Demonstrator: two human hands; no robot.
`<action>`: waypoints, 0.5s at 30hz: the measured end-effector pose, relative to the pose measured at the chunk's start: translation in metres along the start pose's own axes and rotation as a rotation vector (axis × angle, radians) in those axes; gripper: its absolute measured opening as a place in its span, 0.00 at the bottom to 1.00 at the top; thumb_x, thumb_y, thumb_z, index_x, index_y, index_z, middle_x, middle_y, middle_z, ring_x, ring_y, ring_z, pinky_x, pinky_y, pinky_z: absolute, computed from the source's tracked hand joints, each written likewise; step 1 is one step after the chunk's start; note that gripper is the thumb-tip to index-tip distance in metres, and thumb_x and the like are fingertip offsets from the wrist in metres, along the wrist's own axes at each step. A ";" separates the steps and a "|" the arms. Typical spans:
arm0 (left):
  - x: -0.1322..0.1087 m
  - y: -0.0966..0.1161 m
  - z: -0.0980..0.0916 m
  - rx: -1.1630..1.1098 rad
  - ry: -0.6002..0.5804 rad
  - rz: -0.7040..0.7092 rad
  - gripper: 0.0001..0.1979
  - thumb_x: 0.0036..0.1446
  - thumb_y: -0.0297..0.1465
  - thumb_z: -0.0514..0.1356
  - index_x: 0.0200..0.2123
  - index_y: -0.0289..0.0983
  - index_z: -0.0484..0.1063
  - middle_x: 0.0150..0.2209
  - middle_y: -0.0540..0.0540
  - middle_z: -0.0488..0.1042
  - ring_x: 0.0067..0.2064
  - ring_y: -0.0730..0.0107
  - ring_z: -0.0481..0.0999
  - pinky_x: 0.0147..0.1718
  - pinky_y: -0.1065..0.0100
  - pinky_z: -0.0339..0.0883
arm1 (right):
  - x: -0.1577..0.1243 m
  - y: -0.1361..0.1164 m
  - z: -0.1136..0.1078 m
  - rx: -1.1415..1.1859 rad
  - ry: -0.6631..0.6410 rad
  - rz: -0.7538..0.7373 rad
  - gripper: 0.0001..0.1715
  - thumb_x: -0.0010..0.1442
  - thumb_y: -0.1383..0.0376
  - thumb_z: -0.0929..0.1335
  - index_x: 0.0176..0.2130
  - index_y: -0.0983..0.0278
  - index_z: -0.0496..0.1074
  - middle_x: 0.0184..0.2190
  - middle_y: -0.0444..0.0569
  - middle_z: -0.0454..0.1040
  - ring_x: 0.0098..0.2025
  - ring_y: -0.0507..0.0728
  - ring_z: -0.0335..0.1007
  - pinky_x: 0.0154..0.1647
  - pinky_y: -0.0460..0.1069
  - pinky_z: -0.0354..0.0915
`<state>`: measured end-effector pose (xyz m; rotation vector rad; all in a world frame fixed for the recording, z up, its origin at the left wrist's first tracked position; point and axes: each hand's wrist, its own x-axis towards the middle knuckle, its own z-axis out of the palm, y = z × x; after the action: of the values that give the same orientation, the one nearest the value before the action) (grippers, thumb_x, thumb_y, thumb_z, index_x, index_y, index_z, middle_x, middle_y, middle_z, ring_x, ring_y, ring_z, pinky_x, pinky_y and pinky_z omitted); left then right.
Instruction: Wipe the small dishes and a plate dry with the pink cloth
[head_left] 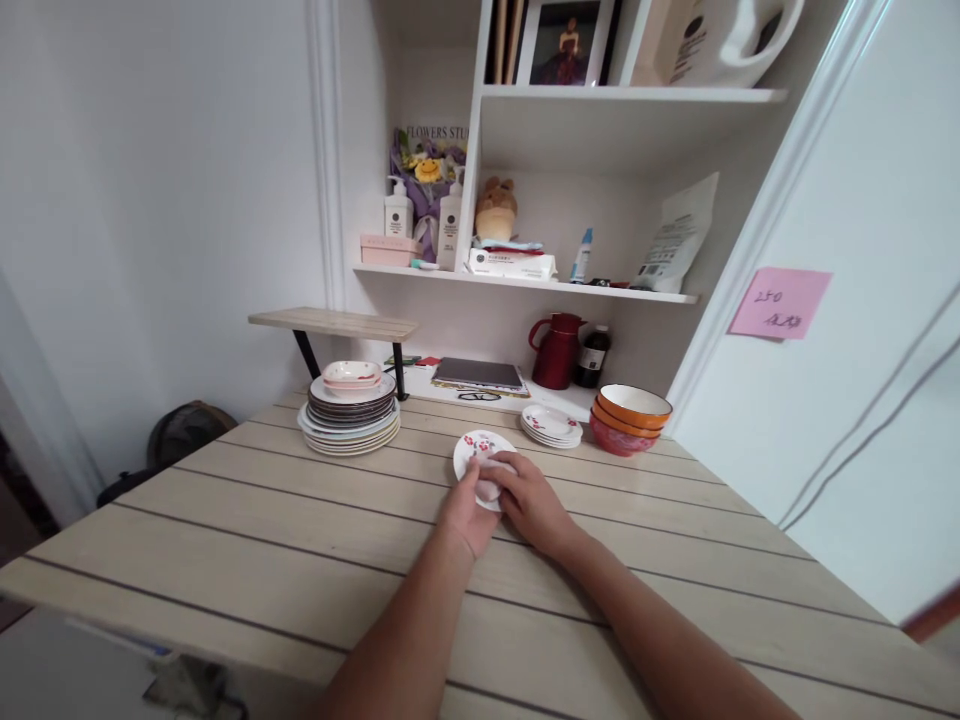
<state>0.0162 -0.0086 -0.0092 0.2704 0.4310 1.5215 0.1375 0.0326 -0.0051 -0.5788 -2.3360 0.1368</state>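
Note:
A small white plate (pixel 469 446) with red flowers is held tilted above the middle of the table. My left hand (pixel 469 512) grips its near edge, with the thumb over the top face. My right hand (pixel 531 500) lies over the plate with its fingers bent together against the face. Something pale shows beneath those fingers, too covered to name. Just behind to the right is a stack of small flowered plates (pixel 551 424), apart from both hands.
Stacked plates (pixel 351 437) with small square dishes (pixel 352 375) on top stand at the left, by a low wooden riser (pixel 334 323). Orange and red bowls (pixel 631 420) are nested at the right. Behind are a red jug (pixel 555 352), dark bottle (pixel 593 357), laptop (pixel 480 373) and glasses (pixel 479 397).

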 end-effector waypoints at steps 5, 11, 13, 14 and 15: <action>0.004 -0.002 -0.003 -0.010 0.006 0.015 0.19 0.63 0.37 0.56 0.52 0.32 0.71 0.47 0.37 0.78 0.47 0.61 0.78 0.47 0.64 0.71 | -0.001 0.001 0.000 0.008 -0.003 0.001 0.31 0.56 0.76 0.62 0.55 0.56 0.71 0.54 0.54 0.67 0.54 0.61 0.64 0.55 0.59 0.63; 0.005 -0.003 -0.004 -0.024 0.010 0.020 0.20 0.63 0.37 0.57 0.53 0.31 0.71 0.47 0.36 0.78 0.47 0.60 0.78 0.46 0.64 0.71 | 0.000 0.001 -0.001 0.011 -0.014 -0.008 0.32 0.56 0.77 0.61 0.56 0.55 0.70 0.55 0.53 0.67 0.54 0.60 0.64 0.55 0.58 0.63; 0.004 -0.003 -0.003 -0.025 0.002 0.019 0.20 0.62 0.38 0.57 0.53 0.31 0.71 0.47 0.35 0.78 0.47 0.59 0.78 0.46 0.63 0.71 | 0.001 0.001 -0.002 0.000 -0.017 -0.012 0.32 0.56 0.77 0.61 0.55 0.56 0.71 0.55 0.54 0.67 0.54 0.60 0.64 0.55 0.58 0.63; 0.003 -0.003 -0.003 -0.026 -0.001 0.023 0.21 0.62 0.38 0.57 0.53 0.31 0.71 0.48 0.35 0.77 0.48 0.59 0.77 0.46 0.63 0.71 | 0.001 0.000 -0.003 -0.013 -0.017 -0.011 0.31 0.56 0.77 0.61 0.55 0.56 0.71 0.54 0.54 0.67 0.54 0.61 0.64 0.55 0.58 0.63; 0.003 -0.002 -0.003 -0.026 -0.001 0.028 0.21 0.63 0.38 0.57 0.53 0.32 0.71 0.48 0.35 0.77 0.48 0.59 0.77 0.46 0.63 0.71 | 0.001 -0.001 -0.004 -0.032 -0.015 -0.008 0.30 0.56 0.76 0.62 0.54 0.56 0.72 0.54 0.55 0.68 0.54 0.61 0.65 0.55 0.58 0.63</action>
<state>0.0171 -0.0064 -0.0129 0.2576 0.4081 1.5531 0.1389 0.0316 -0.0011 -0.5863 -2.3587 0.1012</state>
